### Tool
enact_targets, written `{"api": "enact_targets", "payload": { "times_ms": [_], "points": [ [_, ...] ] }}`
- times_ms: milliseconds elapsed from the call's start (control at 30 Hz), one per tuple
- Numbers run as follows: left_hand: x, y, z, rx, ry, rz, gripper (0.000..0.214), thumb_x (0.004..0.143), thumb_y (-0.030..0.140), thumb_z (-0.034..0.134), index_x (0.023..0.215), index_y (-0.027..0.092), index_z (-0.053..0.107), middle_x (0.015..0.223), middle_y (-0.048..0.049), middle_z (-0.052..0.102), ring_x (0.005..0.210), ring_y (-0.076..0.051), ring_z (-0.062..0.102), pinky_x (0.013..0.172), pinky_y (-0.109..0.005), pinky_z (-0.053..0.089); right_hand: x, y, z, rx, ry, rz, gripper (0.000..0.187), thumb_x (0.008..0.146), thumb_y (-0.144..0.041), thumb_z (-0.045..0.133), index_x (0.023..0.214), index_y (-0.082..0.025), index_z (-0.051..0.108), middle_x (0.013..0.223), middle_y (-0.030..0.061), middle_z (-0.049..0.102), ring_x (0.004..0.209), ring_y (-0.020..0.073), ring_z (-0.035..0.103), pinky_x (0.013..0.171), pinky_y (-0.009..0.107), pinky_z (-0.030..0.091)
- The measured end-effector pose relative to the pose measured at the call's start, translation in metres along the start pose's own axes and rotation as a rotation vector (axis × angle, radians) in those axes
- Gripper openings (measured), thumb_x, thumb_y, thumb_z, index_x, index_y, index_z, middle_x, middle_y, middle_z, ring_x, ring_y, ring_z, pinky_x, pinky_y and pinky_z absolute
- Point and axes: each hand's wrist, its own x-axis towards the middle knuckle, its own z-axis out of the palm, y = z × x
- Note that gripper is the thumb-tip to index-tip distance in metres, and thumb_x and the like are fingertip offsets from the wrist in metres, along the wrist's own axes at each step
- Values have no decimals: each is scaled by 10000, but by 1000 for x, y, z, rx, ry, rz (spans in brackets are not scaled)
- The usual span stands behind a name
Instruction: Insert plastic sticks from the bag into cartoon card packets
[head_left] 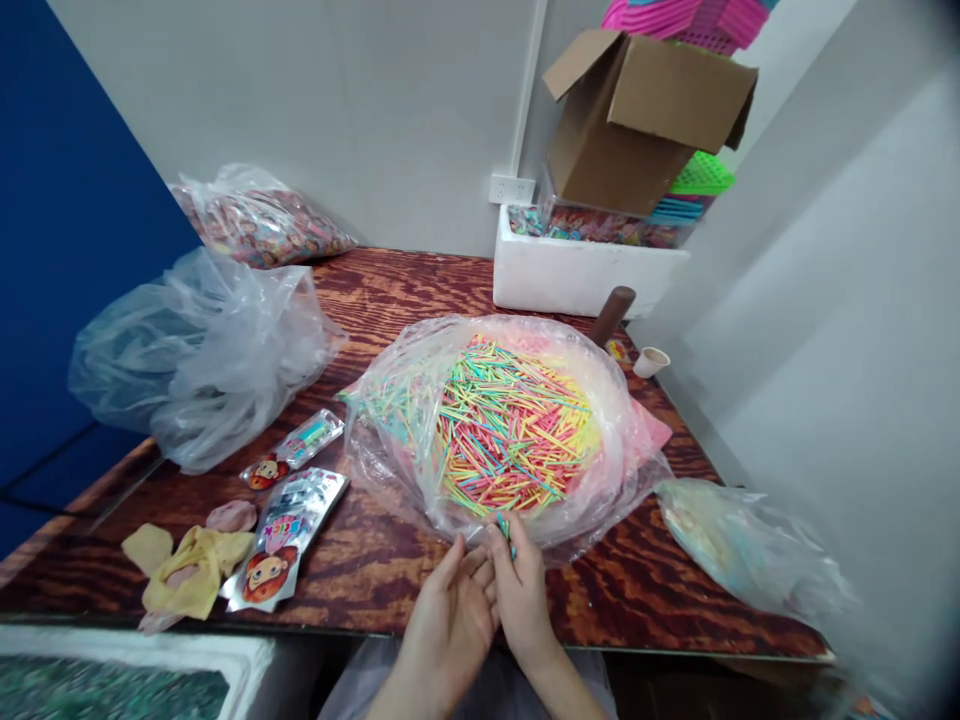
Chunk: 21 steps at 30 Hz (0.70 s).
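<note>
A large clear plastic bag (611, 440) lies opened out before me, full of thin pink, yellow, green and blue sticks (510, 430). At its near edge my right hand (523, 590) is closed on a few green and blue sticks (506, 530), pinched between thumb and fingers. Just left of it, touching or nearly so, my left hand (454, 610) is turned palm up with its fingers loosely bent. I see nothing in that palm. Farther left, two silvery printed pouches (289, 540) with a cartoon figure rest on the wood-patterned table (390, 590).
Yellow and pink finger cots or glove scraps (191, 570) sit at the left front. Behind them is a crumpled clear bag (217, 350). A white foam box (570, 275) carries a cardboard box (637, 120). A paper cup (651, 361) and another plastic bag (750, 545) stand right.
</note>
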Motion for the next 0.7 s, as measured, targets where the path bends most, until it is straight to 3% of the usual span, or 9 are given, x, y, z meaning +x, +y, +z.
{"api": "enact_targets", "payload": {
  "times_ms": [133, 267, 333, 433, 567, 700],
  "points": [
    [-7, 2, 0, 60, -26, 24, 292, 905, 380, 608, 1034, 139, 710, 1182, -135, 705, 1152, -262, 634, 1040, -382, 437, 1, 0, -6, 41, -28, 42, 305, 945, -485, 503, 829, -213, 580, 773, 4, 592, 762, 168, 555, 722, 269, 440],
    [-27, 11, -15, 292, -20, 3, 419, 814, 387, 730, 1170, 170, 687, 1299, -130, 662, 1193, -280, 619, 1055, -386, 421, 30, 1, -42, 93, 6, 223, 343, 904, -551, 515, 823, -219, 545, 618, -50, 481, 513, 127, 423, 527, 249, 375],
    [-39, 20, -27, 417, -2, 14, 462, 803, 429, 733, 1172, 155, 689, 1308, -157, 654, 1153, -296, 641, 1016, -396, 446, 50, 2, -70, -114, 17, 125, 305, 904, -504, 524, 845, -210, 579, 681, -16, 551, 582, 149, 489, 578, 258, 387],
    [-51, 35, -40, 527, 93, 65, 460, 802, 487, 716, 1118, 153, 709, 1246, -165, 688, 1012, -262, 693, 939, -374, 485, 72, 3, -99, -606, 13, -39, 174, 929, -318, 476, 920, -205, 608, 866, 51, 660, 798, 213, 599, 705, 287, 395],
    [-53, 44, -43, 566, 168, 142, 453, 782, 494, 734, 1088, 160, 717, 1167, -142, 723, 933, -219, 698, 896, -335, 500, 83, 6, -98, -1168, -133, -63, 217, 865, -91, 449, 968, -185, 616, 942, 90, 698, 851, 239, 640, 694, 294, 345],
    [-51, 43, -40, 554, 163, 141, 481, 740, 521, 764, 1056, 160, 729, 1101, -124, 739, 883, -196, 689, 849, -308, 507, 90, 3, -94, -1251, -189, -41, 152, 907, -137, 473, 928, -205, 608, 905, 60, 713, 822, 208, 651, 665, 271, 315]
  ]
}}
